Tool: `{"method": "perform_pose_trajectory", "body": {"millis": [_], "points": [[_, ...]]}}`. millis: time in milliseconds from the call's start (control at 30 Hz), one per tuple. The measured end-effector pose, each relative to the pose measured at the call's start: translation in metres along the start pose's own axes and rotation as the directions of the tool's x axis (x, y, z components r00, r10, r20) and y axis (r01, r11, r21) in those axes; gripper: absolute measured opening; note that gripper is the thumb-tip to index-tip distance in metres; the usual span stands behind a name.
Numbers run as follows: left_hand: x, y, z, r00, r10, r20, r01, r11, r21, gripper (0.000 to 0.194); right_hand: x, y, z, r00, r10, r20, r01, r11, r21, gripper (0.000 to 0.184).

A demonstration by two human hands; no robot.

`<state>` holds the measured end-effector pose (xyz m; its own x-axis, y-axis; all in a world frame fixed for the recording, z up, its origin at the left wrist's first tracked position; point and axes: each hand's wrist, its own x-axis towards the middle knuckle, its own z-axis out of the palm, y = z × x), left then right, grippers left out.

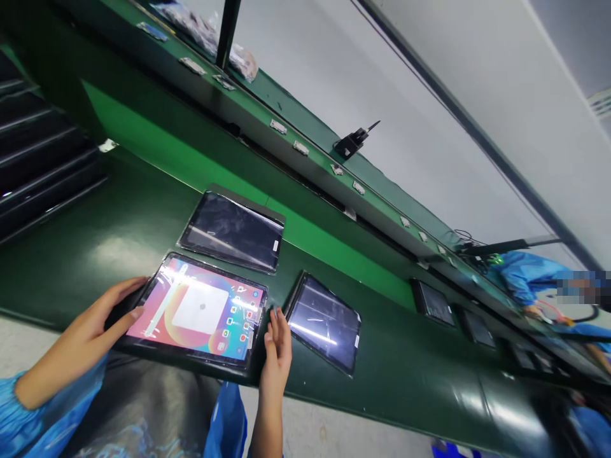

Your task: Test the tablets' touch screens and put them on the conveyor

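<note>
One tablet [200,306], lower left, likely underwent check; left hand [102,318] clamped edge, right hand [278,343] grip unclear; next probably needed steadiness.

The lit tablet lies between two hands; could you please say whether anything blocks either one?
Nothing visible does: the left hand holds the lit tablet at one end; the right hand is beside the other.

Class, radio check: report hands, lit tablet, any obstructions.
Left hand gripping lit tablet; right hand open beside it. Face-up, icons showing. Two dark tablets nearby, neither covering it.
</note>
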<state>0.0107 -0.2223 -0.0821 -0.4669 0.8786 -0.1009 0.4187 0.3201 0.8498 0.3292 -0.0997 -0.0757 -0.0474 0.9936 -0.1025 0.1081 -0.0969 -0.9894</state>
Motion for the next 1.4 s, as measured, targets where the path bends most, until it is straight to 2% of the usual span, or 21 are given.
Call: {"method": "perform_pose_trajectory", "body": {"millis": [267, 467, 600, 667, 833, 1133, 1400], "points": [[0.000, -0.002, 0.004, 0.999, 0.037, 0.017, -0.039, 0.996, 0.079, 0.057, -0.009, 0.001, 0.014, 0.998, 0.001, 0.068, 0.010, 0.986, -0.166, 0.055], [0.000, -0.004, 0.005, 0.998, 0.056, 0.008, -0.057, 0.992, 0.113, 0.056, -0.011, -0.005, -0.003, 0.970, -0.021, 0.244, 0.064, 0.983, -0.170, 0.066], [0.000, -0.006, 0.008, 0.998, 0.064, 0.009, -0.064, 0.991, 0.113, 0.057, -0.011, -0.014, -0.009, 0.935, -0.013, 0.354, 0.113, 0.958, -0.264, 0.076], [0.000, -0.006, 0.008, 0.997, 0.071, 0.002, -0.071, 0.991, 0.115, 0.057, -0.011, -0.016, -0.008, 0.934, -0.009, 0.356, 0.113, 0.955, -0.273, 0.076], [-0.001, -0.005, 0.006, 0.997, 0.076, 0.006, -0.076, 0.991, 0.114, 0.055, -0.011, -0.013, -0.006, 0.946, -0.029, 0.321, 0.087, 0.982, -0.166, 0.069], [0.001, -0.002, 0.006, 0.996, 0.093, -0.001, -0.093, 0.988, 0.120, 0.055, -0.013, -0.020, -0.002, 0.948, 0.004, 0.318, 0.079, 0.966, -0.247, 0.070], [0.001, -0.002, 0.006, 0.996, 0.086, -0.005, -0.085, 0.988, 0.128, 0.055, -0.014, -0.011, -0.001, 0.957, -0.033, 0.289, 0.106, 0.965, -0.240, 0.067]]}}
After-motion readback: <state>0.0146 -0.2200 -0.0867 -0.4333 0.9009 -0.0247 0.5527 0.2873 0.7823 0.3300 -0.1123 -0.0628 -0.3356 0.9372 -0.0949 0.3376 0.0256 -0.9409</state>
